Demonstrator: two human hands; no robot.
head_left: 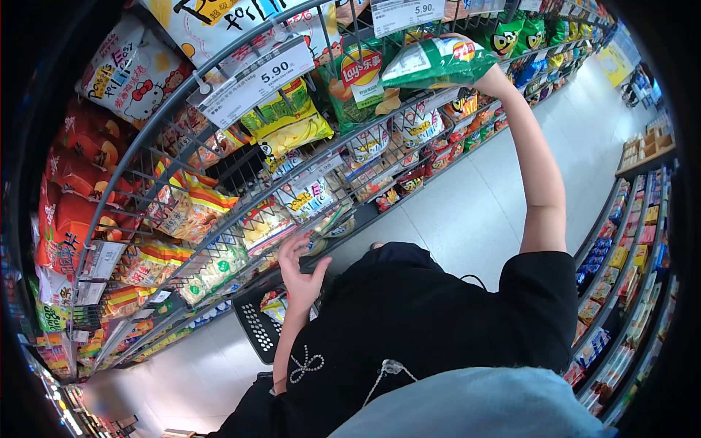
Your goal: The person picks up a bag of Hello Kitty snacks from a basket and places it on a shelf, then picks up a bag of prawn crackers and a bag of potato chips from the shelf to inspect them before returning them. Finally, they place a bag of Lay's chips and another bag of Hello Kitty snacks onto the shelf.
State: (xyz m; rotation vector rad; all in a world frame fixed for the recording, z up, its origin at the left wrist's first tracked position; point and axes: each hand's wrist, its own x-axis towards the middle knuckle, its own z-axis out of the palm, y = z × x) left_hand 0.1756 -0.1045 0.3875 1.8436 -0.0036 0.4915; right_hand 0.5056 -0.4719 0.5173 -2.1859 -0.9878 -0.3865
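My right hand (493, 79) is closed on a green and white chip bag (438, 63) at the upper shelf edge; part of its fingers is hidden behind the bag. Just left of that bag, a green Lay's bag (358, 84) stands on the wire shelf. My left hand (301, 276) is raised in front of the lower shelves with its fingers spread and nothing in them. Near it are a white snack bag (307, 198) and a bag with yellow contents (264, 228).
A black basket (257, 327) with a snack packet inside is below my left hand. Wire shelf rims and price tags (252, 82) run diagonally across the left. Another stocked shelf (621, 270) stands at the right, beyond the tiled floor (467, 197).
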